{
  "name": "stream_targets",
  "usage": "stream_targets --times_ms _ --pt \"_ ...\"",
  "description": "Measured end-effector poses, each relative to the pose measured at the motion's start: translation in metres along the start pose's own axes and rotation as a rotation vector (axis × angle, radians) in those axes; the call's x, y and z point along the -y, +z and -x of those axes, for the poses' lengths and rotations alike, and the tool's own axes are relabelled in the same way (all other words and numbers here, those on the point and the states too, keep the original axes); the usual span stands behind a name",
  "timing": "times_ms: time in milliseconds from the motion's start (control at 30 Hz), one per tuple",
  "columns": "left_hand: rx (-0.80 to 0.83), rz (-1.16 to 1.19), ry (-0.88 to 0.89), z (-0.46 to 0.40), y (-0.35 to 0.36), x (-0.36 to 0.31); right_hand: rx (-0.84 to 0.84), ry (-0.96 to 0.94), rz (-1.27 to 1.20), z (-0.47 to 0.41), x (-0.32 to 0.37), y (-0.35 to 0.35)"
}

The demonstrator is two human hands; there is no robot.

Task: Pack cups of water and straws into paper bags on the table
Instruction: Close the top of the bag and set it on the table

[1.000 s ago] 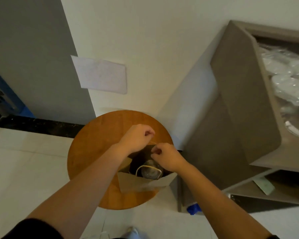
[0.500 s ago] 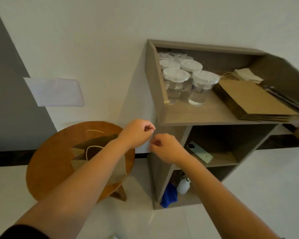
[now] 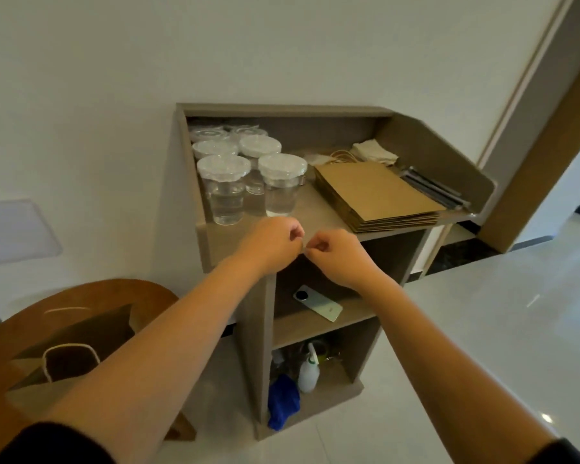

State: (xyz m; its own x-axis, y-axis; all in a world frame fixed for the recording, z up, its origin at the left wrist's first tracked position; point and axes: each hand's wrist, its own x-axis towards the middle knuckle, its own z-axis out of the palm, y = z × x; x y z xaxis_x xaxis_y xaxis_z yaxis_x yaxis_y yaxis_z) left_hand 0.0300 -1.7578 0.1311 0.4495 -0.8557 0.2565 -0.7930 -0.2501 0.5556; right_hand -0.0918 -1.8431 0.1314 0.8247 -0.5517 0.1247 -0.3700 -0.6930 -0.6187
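Brown paper bag: one opened bag stood on the round wooden table at lower left, mouth up, its cord handle showing; the left forearm crossed over part of it. What it held could not be seen.
Hands: left hand and right hand hung close together in mid-air before the front edge of the shelf unit, both with fingers curled in.
Grip: fingertips of each hand were pinched narrow, almost meeting; something very small may have been between them, but it was too small to tell, so whether either hand held anything was unclear.
Cups of water: lidded clear cups stood in a cluster on the top shelf's left side, just beyond and slightly left of the hands; the front two were closest.
Nearer hand: the left hand looked better placed for the front cups; the right for the flat bags.
Flat bags: a stack of folded paper bags lay right of the cups, long side running away and to the right.
Straws: dark wrapped straws lay along the stack's far right edge, beside the shelf's raised side wall.
Open room: bare shelf lay between the front cups and the front lip; a raised left wall hemmed the cups in.
Other things: a phone lay on the middle shelf; a blue cloth and a small bottle sat below.
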Motion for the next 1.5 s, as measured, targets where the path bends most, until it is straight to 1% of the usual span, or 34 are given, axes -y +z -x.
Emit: stream_targets --times_ms 133,267,367,467,533,733,800,900,1000,1067,1167,1333,1500 --pt "-0.01 0.016 -0.034 -0.06 0.016 -0.005 -0.01 0.03 0.027 -0.044 -0.022 -0.027" --pt "0.007 0.082 -0.119 -0.118 0.036 -0.006 -0.008 0.048 0.056 -0.103 -0.042 -0.054" --pt "0.047 0.042 -0.173 -0.155 0.052 -0.005 -0.018 0.073 0.071 -0.149 -0.054 -0.071" --pt "0.043 0.059 -0.25 -0.188 0.062 -0.002 -0.046 0.063 0.072 -0.191 -0.067 -0.079" --pt "0.017 0.059 -0.306 -0.206 0.068 0.003 -0.045 0.035 0.085 -0.22 -0.076 -0.078" --pt "-0.129 0.056 -0.47 -0.259 0.078 0.016 -0.058 -0.056 0.148 -0.308 -0.098 -0.069" --pt "-0.152 0.075 -0.515 -0.272 0.078 0.018 -0.037 -0.081 0.169 -0.333 -0.099 -0.063" --pt "-0.226 0.057 -0.575 -0.286 0.076 0.023 0.027 -0.102 0.232 -0.365 -0.1 -0.052" --pt "-0.242 0.06 -0.59 -0.292 0.076 0.029 0.081 -0.112 0.272 -0.383 -0.099 -0.041" --pt "-0.252 0.031 -0.613 -0.292 0.075 0.031 0.087 -0.115 0.28 -0.389 -0.1 -0.037" --pt "-0.265 -0.012 -0.598 -0.293 0.075 0.033 0.109 -0.122 0.307 -0.393 -0.101 -0.033" --pt "-0.27 -0.03 -0.625 -0.291 0.075 0.034 0.11 -0.078 0.232 -0.394 -0.105 -0.028" --pt "-0.268 -0.047 -0.654 -0.29 0.077 0.035 0.084 -0.11 0.222 -0.391 -0.108 -0.03"
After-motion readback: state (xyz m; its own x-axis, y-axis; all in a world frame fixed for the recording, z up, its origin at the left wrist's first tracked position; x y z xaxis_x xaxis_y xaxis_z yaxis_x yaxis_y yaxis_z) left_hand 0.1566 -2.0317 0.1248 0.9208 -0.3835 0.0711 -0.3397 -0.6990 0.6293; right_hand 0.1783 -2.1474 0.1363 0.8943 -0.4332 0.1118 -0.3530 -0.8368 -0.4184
